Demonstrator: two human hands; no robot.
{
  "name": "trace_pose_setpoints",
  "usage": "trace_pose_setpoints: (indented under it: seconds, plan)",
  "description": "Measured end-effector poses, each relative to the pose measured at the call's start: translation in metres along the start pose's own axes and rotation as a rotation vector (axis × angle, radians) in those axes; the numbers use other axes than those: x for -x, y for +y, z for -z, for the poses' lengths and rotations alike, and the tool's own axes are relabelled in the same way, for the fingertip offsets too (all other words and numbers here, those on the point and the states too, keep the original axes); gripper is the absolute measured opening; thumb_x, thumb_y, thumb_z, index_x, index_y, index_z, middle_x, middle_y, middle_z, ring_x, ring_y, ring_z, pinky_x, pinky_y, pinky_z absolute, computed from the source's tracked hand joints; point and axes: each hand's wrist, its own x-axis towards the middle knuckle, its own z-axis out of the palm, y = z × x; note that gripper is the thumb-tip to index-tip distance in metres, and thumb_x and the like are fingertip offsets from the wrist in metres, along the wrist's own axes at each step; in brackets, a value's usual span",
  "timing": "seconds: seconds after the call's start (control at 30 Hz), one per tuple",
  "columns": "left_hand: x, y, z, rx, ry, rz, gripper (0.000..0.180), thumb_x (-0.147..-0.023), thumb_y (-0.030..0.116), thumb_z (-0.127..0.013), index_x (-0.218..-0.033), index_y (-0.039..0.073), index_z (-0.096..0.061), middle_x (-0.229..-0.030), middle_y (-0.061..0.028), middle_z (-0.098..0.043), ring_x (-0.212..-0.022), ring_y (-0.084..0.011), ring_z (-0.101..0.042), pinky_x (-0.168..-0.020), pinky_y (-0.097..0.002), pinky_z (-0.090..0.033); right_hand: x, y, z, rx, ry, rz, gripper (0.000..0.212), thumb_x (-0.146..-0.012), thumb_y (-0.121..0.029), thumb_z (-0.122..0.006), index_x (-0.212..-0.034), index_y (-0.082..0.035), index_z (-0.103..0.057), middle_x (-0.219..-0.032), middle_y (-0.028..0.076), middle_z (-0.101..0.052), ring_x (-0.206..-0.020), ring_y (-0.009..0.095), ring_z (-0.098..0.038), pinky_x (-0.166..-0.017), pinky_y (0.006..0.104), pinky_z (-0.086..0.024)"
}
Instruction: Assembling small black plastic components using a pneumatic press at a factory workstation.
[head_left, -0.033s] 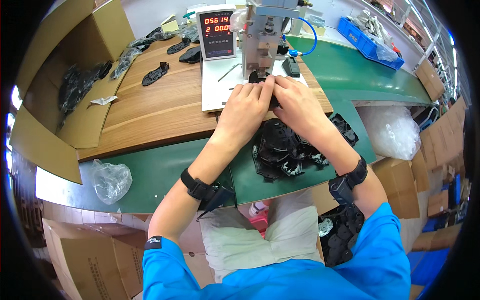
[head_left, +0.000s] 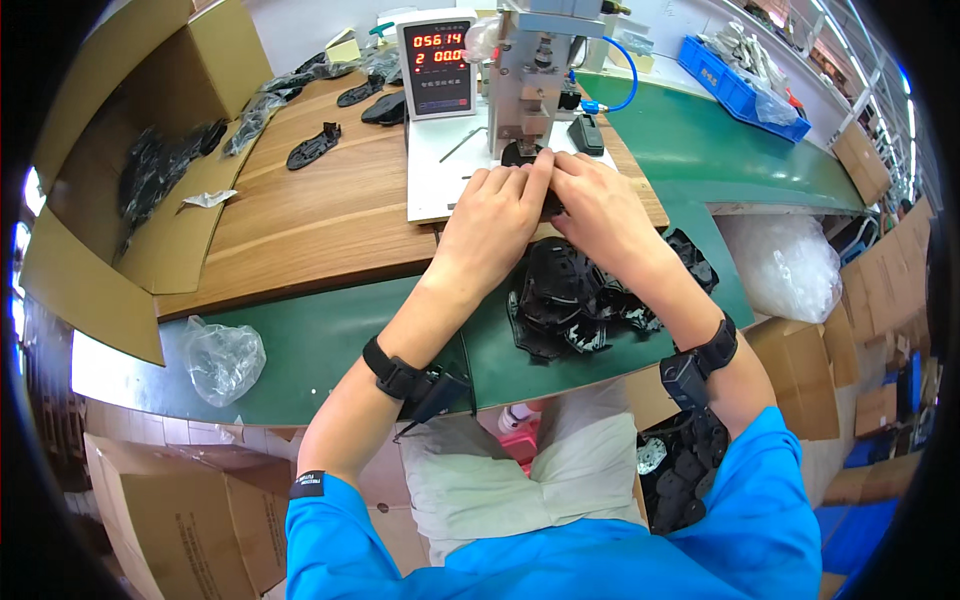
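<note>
Both my hands meet at a metal press [head_left: 528,85], just below its head. A black moulded part [head_left: 520,152] shows beneath the press tip, beyond my fingertips. My left hand [head_left: 492,215] closes on its left side, fingers bent and pressed together. On the right side my right hand [head_left: 598,203] grips it too, thumb tucked under. Most of this part is hidden by my fingers. Below my wrists lies a pile of black plastic parts [head_left: 556,285] on the green bench.
A display box [head_left: 438,65] with red digits stands left of the press. Loose black parts [head_left: 314,147] lie on the wooden board [head_left: 265,225]. An open carton [head_left: 185,235] sits at left, a clear plastic bag [head_left: 222,362] near the front edge, a blue crate [head_left: 735,85] far right.
</note>
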Motion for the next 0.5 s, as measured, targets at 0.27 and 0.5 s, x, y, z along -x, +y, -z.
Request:
trace_pose_setpoints:
  seconds: [0.27,0.5]
  plan:
    - [0.001,-0.086,0.022,0.066,0.306,0.277,0.061,-0.080,-0.007,-0.062,-0.140,0.000,-0.053,-0.128,-0.0219,-0.065,-0.120,-0.0407,-0.062,-0.104,-0.0508,-0.049,-0.004,0.012,0.009,0.007,-0.064,0.000,0.032,-0.073,-0.003,-0.082,-0.103,-0.003,-0.069,-0.106,0.012,-0.068,-0.108,0.034,-0.066,-0.092,0.0460,-0.056]
    - [0.064,-0.242,0.017,-0.294,0.138,0.670,0.063,-0.099,0.020,-0.057,-0.157,-0.001,-0.042,-0.162,-0.0221,-0.047,-0.153,-0.0392,-0.041,-0.124,-0.0545,-0.033,-0.006,0.010,0.000,-0.080,0.006,0.014,0.027,-0.073,0.001,-0.079,-0.098,-0.002,-0.068,-0.103,0.012,-0.067,-0.105,0.035,-0.066,-0.091,0.0465,-0.056]
